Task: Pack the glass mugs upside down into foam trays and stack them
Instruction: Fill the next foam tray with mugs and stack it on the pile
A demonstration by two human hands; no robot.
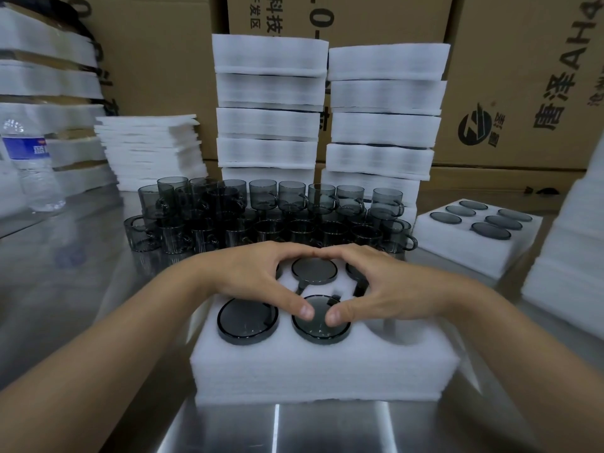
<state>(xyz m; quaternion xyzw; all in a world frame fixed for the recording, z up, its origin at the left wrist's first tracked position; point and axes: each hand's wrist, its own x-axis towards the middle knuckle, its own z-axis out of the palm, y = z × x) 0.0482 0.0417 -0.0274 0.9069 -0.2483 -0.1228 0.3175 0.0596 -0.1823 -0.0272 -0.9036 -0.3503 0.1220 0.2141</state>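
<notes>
Four smoked-glass mugs (247,318), at least, sat upside down in the foam tray (320,374), bases up, axes vertical, handles tucked into slots. Over that tray the left hand (248,273) and right hand (385,289) arched, fingers held together, fingertips meeting above its far row, and both thumbs pressed the near-middle mug (322,331). Behind the tray, loose mugs (261,194) stood upright. To its right rear, a second tray (457,250) held six inverted mugs.

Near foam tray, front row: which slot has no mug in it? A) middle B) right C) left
B: the front-right slot of the near foam tray shows only white foam, whereas the front-left mug and the front-middle mug show dark upturned bases.
</notes>
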